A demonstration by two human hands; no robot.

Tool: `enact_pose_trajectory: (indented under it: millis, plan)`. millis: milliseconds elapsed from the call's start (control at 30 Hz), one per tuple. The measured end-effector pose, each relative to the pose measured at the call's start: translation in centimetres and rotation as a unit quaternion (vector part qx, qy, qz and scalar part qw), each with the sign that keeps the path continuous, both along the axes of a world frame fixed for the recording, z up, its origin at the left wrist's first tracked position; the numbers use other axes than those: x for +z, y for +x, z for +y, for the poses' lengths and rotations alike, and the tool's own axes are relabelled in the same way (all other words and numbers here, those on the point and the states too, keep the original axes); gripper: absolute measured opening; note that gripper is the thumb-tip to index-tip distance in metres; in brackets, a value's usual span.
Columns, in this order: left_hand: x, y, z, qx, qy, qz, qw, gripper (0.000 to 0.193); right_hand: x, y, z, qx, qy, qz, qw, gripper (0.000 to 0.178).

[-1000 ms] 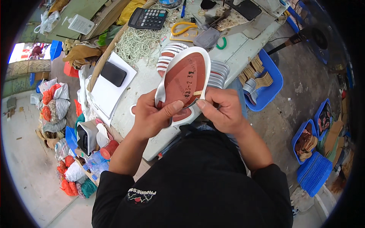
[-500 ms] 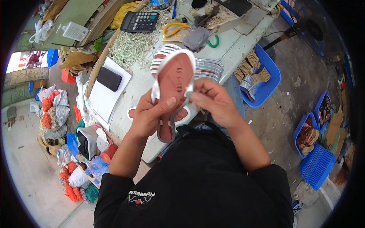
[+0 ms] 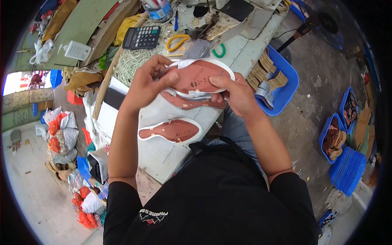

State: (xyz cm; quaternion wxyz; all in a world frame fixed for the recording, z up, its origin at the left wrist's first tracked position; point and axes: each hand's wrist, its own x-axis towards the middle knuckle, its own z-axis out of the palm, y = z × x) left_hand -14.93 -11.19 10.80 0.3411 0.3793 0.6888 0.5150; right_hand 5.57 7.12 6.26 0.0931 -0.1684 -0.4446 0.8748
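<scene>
Between both hands I hold a sandal insole [image 3: 194, 78], its reddish-brown underside up and a white edging around it. White strap ends are folded onto that underside. My left hand [image 3: 149, 81] pinches the left end, near a strap. At the other end, my right hand [image 3: 241, 94] grips with the thumb on top and fingers curled beneath. Just below lies a second insole [image 3: 192, 102], partly covered by the held one. Nearer me, a third white-edged insole [image 3: 169, 131] rests underside up on the pale worktable [image 3: 159, 157].
Behind my hands are a calculator [image 3: 141, 37], tangled pale cord [image 3: 132, 65], yellow-handled scissors [image 3: 176, 42] and a green ring piece [image 3: 219, 50]. A phone [image 3: 114, 97] sits on paper at left. Right of the table stands a blue bin [image 3: 288, 87] of insole pieces. Bags [image 3: 61, 126] fill the left floor.
The held insole has turned from lengthwise to crosswise. My left hand has shifted up and left, and my right hand has taken the insole's right end. The near insole on the table is now uncovered.
</scene>
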Motion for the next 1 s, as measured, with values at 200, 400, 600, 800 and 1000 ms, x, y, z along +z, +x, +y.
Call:
enact_pose_trajectory:
  millis: [200,400,600,800,1000]
  plan:
    - [-0.7,-5.5,5.8,-0.095,0.006,-0.116,0.989,0.030,0.9,-1.7,1.4,-0.083,0.044,0.000,0.996,0.025]
    - [0.4,-7.1,4.9,-0.077,-0.049,-0.122,0.988,0.032,1.5,-4.2,-0.2,-0.141,0.034,0.050,0.988,0.030]
    - [-0.4,-8.6,2.1,0.003,-0.060,-0.089,0.994,0.028,0.0,-7.3,-0.1,-0.240,0.221,-0.001,0.945,0.044]
    - [-1.8,-6.0,-0.3,0.072,0.017,-0.167,0.983,0.021,0.3,-8.4,-0.5,-0.295,0.314,-0.064,0.900,0.060]
    - [-1.8,-1.6,-1.4,0.112,0.039,-0.191,0.975,0.017,0.7,-8.2,-0.3,-0.299,0.292,-0.056,0.907,0.054]
